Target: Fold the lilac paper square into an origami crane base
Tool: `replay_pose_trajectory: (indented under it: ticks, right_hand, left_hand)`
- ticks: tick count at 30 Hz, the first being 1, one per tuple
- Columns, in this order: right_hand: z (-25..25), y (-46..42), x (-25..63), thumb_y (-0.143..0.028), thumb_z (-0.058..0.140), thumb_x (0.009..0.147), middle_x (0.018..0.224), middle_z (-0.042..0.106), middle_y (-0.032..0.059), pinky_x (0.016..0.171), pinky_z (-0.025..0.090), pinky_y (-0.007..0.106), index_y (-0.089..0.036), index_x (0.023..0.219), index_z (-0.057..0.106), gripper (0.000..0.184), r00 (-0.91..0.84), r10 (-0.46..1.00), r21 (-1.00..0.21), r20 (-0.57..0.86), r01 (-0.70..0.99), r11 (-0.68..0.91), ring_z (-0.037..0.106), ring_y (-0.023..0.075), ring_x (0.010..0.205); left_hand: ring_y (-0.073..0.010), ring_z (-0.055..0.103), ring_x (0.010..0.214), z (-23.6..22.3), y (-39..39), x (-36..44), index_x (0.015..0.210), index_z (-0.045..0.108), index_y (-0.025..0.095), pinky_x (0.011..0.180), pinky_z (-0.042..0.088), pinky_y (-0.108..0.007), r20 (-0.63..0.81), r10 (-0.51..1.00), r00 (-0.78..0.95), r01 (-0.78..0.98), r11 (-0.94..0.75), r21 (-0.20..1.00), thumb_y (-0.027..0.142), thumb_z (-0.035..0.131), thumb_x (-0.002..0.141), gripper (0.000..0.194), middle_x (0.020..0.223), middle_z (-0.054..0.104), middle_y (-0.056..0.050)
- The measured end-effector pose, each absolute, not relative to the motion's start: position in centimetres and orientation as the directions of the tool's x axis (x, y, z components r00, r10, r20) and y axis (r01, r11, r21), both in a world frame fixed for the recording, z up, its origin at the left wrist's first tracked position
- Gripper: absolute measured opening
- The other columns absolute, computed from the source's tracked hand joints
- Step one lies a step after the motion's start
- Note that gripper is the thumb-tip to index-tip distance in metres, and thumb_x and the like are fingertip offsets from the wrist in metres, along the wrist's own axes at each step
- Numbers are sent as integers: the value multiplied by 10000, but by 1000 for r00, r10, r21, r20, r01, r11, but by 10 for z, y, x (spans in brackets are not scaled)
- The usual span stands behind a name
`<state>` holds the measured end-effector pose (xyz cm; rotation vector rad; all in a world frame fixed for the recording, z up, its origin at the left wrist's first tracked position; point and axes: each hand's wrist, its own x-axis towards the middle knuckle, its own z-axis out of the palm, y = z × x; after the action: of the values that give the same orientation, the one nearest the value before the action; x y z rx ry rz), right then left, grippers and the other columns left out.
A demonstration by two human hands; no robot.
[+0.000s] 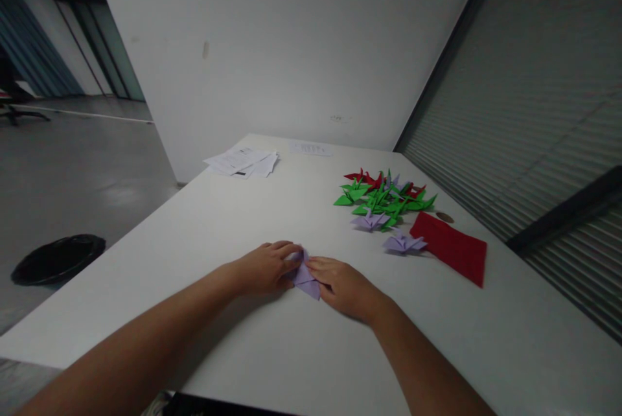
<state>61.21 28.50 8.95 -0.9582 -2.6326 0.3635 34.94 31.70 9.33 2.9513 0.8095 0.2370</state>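
A partly folded piece of purple origami paper [306, 281] lies on the white table between my two hands. My left hand [267, 268] grips its left side, the fingertips near the upper point of the paper. From the right, my right hand [344, 285] has its fingers bent onto the paper's right edge. Both hands rest low, close to the tabletop. Parts of the paper are hidden under the fingers of each hand.
Folded paper cranes in green [381, 201], red and purple cluster to the right. A purple crane [404, 243] sits beside red paper [454, 247]. Printed sheets [243, 161] lie at the back left. A black-lined bin [58, 259] stands left of the table [204, 221].
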Motion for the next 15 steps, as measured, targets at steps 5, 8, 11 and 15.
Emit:
replay_pose_trajectory:
  ticks: [5,8,11,15]
  right_hand:
    - [93,283,612,-112,580,892,1440,626,180,1190,442,417,-85,1402,627,513,-738,653,-323,169,584,744,582,267,1361]
    - [93,283,611,-105,576,883,1455,610,185,1189,442,425,-84,1409,620,528,-733,662,-312,155,600,737,577,270,1367]
    - [92,283,611,-98,574,874,1462,602,188,1191,436,432,-85,1412,617,540,-731,666,-318,148,603,732,569,272,1375]
    - [92,284,611,-90,567,871,1461,604,183,1190,436,435,-93,1407,622,539,-730,668,-329,149,600,729,569,270,1375]
  left_hand:
    - [-359,496,1393,92,319,349,1392,607,203,1072,481,-476,121,503,856,491,-863,117,397,649,945,489,1559,503,-151]
    - [-349,505,1400,90,320,348,1450,553,199,1072,477,-483,104,505,857,490,-861,139,385,645,947,544,1560,514,-141]
    - [-358,506,1403,89,320,348,1458,549,194,1070,475,-500,90,517,851,502,-852,146,384,643,948,551,1570,503,-147]
    - [-360,505,1406,89,320,348,1439,569,196,1062,476,-501,86,515,853,500,-853,151,393,633,956,526,1576,491,-158]
